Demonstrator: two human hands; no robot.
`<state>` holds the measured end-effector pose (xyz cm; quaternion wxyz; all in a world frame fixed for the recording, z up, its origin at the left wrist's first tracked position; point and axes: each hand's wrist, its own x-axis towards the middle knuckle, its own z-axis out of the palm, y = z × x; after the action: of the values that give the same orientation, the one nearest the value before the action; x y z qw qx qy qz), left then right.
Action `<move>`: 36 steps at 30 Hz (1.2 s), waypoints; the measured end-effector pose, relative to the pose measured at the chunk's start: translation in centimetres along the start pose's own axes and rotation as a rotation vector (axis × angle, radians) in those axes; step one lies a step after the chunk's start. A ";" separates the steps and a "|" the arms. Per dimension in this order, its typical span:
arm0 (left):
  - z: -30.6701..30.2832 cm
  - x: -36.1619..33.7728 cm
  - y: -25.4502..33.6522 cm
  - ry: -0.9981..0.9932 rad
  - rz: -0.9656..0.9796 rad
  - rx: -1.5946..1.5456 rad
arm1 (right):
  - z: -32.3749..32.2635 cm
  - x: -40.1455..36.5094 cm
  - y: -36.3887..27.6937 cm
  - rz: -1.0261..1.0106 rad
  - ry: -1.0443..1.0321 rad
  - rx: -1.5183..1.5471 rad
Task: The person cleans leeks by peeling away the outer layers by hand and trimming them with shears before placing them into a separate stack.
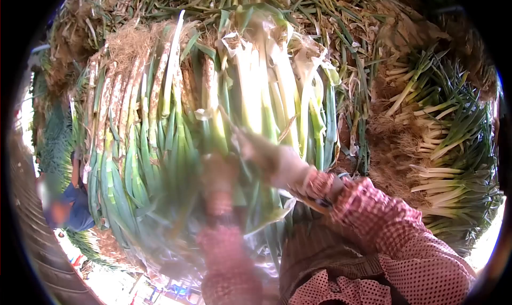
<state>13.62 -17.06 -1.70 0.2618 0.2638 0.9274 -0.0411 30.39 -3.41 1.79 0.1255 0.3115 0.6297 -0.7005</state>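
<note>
Leeks [125,139] lie in a thick row before me, roots away from me and green leaves toward me. Some stalks are soil-stained; the peeled leeks [256,91] at the middle are pale and clean. My left hand [218,171], smeared by motion, is over the green part of a leek [213,102]; its fingers cannot be made out. My right hand [274,161], in a pale glove, is closed just right of it. A thin, pointed thing juts from its fingers toward the stalks, too blurred to name.
More leeks [440,182] are piled along the right, their roots turned inward. Loose leaves and trimmings [320,3] cover the far side. Another person in blue [77,206] is at the left edge. Clear plastic [186,262] lies below the row.
</note>
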 end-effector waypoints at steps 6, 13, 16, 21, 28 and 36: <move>-0.3 -1.5 -1.5 0.009 0.023 -0.144 | -1.0 7.3 0.8 -0.060 0.128 -0.094; 0.2 -1.4 -3.5 -0.201 -0.050 -0.686 | -0.1 4.4 0.4 -0.058 0.086 -0.022; 0.8 -1.8 -5.0 -0.225 -0.023 -0.772 | -2.3 8.0 -2.4 -0.026 0.183 -0.007; 0.2 -2.4 -5.7 -0.313 -0.082 -1.064 | -3.0 8.3 -2.8 0.029 0.165 0.063; 0.1 -4.7 -0.7 -0.257 0.518 0.130 | -1.9 7.1 -1.3 -0.008 0.118 0.051; -2.0 10.6 -5.7 0.419 0.033 0.057 | 2.8 9.4 -3.9 -0.074 -0.205 -0.326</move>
<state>2.11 -16.50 -5.72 0.0563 0.2893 0.9556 -0.0073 20.14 -3.40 -0.65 0.2120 0.1906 0.7299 -0.6213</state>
